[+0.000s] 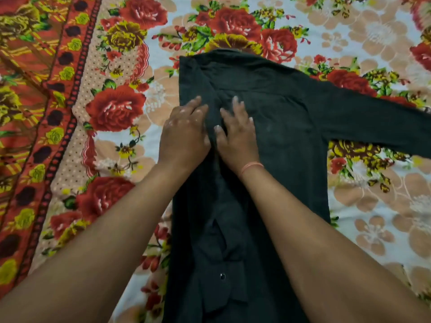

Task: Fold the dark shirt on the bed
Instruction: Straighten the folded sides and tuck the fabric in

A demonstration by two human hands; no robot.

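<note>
The dark shirt [286, 127] lies face down on the bed, collar at the far end. Its left side is folded in over the body, and that sleeve runs down the middle towards me. The right sleeve stretches out flat to the right edge of the view. My left hand [186, 134] and my right hand [236, 134] lie side by side on the upper middle of the shirt. Both press flat on the folded cloth with straight fingers. A thin orange thread circles my right wrist.
A flower-patterned bedsheet [373, 206] in red, yellow and peach covers the bed all round the shirt. At the left runs its wide red and orange border [35, 113].
</note>
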